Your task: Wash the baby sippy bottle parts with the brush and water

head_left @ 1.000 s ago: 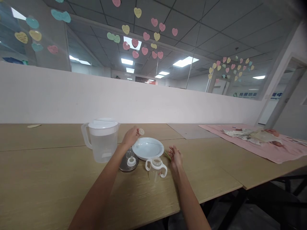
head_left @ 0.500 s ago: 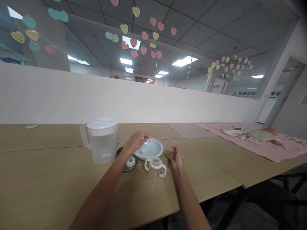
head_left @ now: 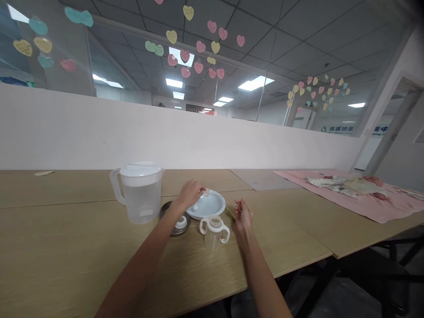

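Observation:
My left hand (head_left: pixel 191 193) pinches a small clear piece that looks like a bottle teat (head_left: pixel 207 192) above the far left part of a white bowl (head_left: pixel 212 211). A small white item (head_left: pixel 195 207) lies in the bowl. My right hand (head_left: pixel 244 214) is held palm up to the right of the bowl, fingers loosely curled and apart, with nothing visible in them. A thin green stick (head_left: pixel 229 213) runs from the bowl's side to beside that hand. Between my forearms stands a clear baby bottle (head_left: pixel 213 236) with two white handles and no lid on it.
Partly under my left forearm, a round metal dish (head_left: pixel 164 210) holds a white bottle ring (head_left: pixel 181 222). A lidded water pitcher (head_left: pixel 141 198) stands at left. A pink cloth (head_left: pixel 380 212) with garments covers the right of the table (head_left: pixel 66 247). A white wall (head_left: pixel 99 137) rises behind.
My left hand has turned slightly, and the clear piece now shows its round rim. My right hand has shifted a little to the left. The bottle, bowl and pitcher stay put.

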A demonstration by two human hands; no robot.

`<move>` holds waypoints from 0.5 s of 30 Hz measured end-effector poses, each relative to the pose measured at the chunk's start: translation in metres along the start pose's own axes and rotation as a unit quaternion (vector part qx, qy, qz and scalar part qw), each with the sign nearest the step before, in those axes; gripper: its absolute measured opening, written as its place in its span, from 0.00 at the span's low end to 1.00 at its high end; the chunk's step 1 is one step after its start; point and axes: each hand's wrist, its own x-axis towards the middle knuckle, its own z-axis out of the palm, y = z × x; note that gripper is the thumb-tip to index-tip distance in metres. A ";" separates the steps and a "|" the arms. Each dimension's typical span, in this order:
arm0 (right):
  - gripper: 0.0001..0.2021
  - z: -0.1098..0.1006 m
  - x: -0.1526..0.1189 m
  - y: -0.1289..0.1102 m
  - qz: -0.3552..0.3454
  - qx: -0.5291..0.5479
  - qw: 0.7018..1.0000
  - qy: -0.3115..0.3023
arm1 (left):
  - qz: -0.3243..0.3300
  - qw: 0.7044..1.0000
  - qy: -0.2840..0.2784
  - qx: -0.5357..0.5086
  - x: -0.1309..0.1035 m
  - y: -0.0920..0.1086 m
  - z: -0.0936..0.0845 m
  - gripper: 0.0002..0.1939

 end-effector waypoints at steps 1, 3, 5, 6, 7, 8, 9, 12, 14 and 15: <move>0.13 0.001 -0.001 -0.001 0.005 0.001 1.000 -0.007 | 0.001 1.000 0.001 -0.001 0.000 0.000 0.001 0.11; 0.13 0.004 -0.004 -0.003 0.026 0.005 0.999 -0.026 | -0.001 1.000 0.002 -0.005 0.001 0.001 0.003 0.11; 0.13 0.006 -0.006 -0.005 0.053 0.018 0.997 -0.051 | -0.005 1.000 0.001 -0.013 0.001 0.001 0.004 0.11; 0.13 0.007 -0.006 -0.006 0.066 0.024 0.995 -0.065 | -0.005 1.000 -0.001 -0.020 0.000 0.002 0.004 0.11; 0.13 0.009 -0.007 -0.007 0.077 0.026 0.993 -0.080 | -0.004 1.000 -0.003 -0.030 0.000 0.002 0.005 0.11; 0.14 0.010 -0.007 -0.007 0.085 0.024 0.992 -0.095 | -0.004 0.999 -0.006 -0.040 0.000 0.003 0.005 0.11; 0.14 0.011 -0.008 -0.007 0.091 0.018 0.990 -0.110 | -0.003 0.999 -0.009 -0.050 0.000 0.003 0.005 0.11; 0.17 0.014 -0.011 -0.003 0.106 -0.003 0.983 -0.149 | -0.007 0.997 -0.018 -0.071 0.001 0.004 0.006 0.11; 0.18 0.014 -0.012 0.000 0.107 -0.006 0.981 -0.164 | -0.010 0.996 -0.022 -0.081 0.002 0.003 0.007 0.11; 0.18 0.014 -0.012 0.001 0.103 -0.005 0.980 -0.169 | -0.011 0.996 -0.023 -0.085 0.002 0.003 0.007 0.11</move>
